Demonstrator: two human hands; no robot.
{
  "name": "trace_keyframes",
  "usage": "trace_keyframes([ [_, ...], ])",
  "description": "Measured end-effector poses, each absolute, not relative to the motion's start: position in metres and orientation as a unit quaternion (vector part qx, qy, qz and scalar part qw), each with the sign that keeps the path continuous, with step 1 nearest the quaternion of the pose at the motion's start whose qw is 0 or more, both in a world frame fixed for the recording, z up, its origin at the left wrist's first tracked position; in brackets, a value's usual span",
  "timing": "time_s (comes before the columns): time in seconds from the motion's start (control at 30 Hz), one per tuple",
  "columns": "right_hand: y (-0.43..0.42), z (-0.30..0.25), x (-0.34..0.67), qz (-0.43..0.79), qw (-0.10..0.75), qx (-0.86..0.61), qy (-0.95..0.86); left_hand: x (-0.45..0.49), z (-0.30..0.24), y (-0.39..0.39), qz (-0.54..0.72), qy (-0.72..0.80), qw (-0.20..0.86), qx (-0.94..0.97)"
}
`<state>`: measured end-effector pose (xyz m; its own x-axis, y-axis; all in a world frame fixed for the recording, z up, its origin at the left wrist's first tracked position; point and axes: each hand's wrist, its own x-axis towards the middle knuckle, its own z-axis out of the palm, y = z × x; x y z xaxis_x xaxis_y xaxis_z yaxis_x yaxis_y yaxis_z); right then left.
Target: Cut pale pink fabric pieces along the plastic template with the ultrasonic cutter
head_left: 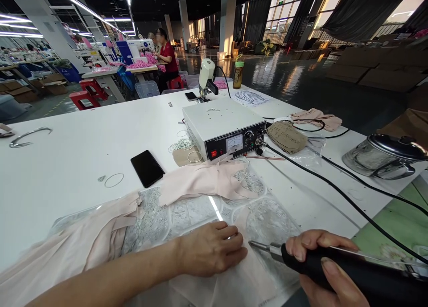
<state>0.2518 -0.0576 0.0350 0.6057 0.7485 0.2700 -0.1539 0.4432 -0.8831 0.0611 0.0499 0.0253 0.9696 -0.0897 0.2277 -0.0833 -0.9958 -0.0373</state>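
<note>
White table (67, 155) in close: left hand (210, 249) flat, pinning pink fabric (242, 284), right hand (317, 247) gripping the black tool (361, 276), seemingly mid-pass, so steady aim clear of fingers.

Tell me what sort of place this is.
Most likely a garment factory floor: a sewing machine and pink cloth piles in the background, pale pink fabric under the left hand, and a black corded tool in the right hand near a white control box.
</note>
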Motion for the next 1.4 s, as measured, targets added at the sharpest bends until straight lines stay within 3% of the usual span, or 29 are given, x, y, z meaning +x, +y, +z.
trace_keyframes([
  [1.4,-0.0615,0.0286,0.2497,0.278,0.768,-0.447,-0.364,0.0616,0.0237,0.0543,-0.111,0.073,0.017,-0.991],
])
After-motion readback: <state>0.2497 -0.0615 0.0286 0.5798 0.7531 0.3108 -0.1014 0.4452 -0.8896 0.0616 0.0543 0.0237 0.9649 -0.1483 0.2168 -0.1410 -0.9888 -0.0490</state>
